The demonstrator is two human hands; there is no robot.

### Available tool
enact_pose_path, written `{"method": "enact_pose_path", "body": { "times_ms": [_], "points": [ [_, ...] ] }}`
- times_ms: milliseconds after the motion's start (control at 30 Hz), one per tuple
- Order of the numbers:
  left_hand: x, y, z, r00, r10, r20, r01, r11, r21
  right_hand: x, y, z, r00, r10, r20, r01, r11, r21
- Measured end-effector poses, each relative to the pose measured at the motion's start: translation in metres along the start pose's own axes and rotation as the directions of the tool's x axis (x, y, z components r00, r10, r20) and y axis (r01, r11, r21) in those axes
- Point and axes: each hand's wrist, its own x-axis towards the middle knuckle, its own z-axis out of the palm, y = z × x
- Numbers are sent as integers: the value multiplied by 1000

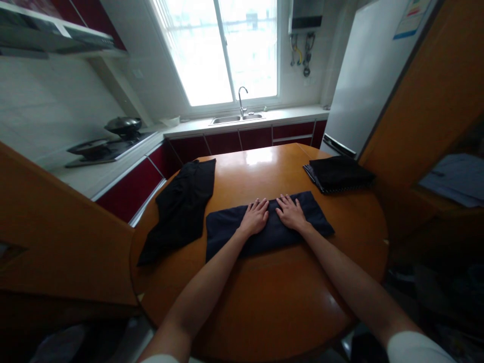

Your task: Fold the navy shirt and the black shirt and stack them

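A dark navy folded garment [227, 229] lies flat across the middle of the round wooden table [242, 302]. Palm down on it, left of its centre, rests my left hand [255, 217], fingers stretched out. My right hand [291, 213] lies flat on the same cloth a little to the right, fingers spread. Neither hand grips anything. To the left, a black garment [185, 201] is laid out loosely on the table. At the right rear sits a stack of folded dark clothes [340, 172].
Beyond the table runs a counter with a sink [227, 119] and tap [241, 101] under a window. On the left is a gas stove [113, 148] with pans. A fridge [366, 75] stands at the right, and wooden panels [68, 232] flank the table.
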Motion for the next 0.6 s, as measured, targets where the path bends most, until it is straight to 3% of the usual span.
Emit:
{"method": "enact_pose_path", "body": {
  "times_ms": [100, 233, 300, 433, 533, 600],
  "points": [
    [0, 0, 0, 1000, -2, -4, 2, 1000, -11, 2, 28, -3, 986, 146, -78, -148, 989, -23],
    [2, -3, 2, 1000, -1, -5, 1, 1000, -25, 3, 56, -7, 897, 412, -163, -411, 911, 40],
    [3, -5, 4, 1000, -1, -10, 1, 1000, -27, 3, 57, -8, 874, 444, -198, -442, 895, 56],
    [4, -7, 7, 1000, 3, -21, -4, 1000, -23, -1, 30, -7, 925, 277, -261, -282, 959, 18],
    [5, -7, 8, 1000, 12, -26, -12, 1000, -13, -5, 1, -1, 984, 61, -168, -59, 998, 19],
    [5, -7, 8, 1000, 11, -26, -11, 1000, -11, -6, -12, 3, 996, -34, -77, 37, 999, 39]
  ]
}}
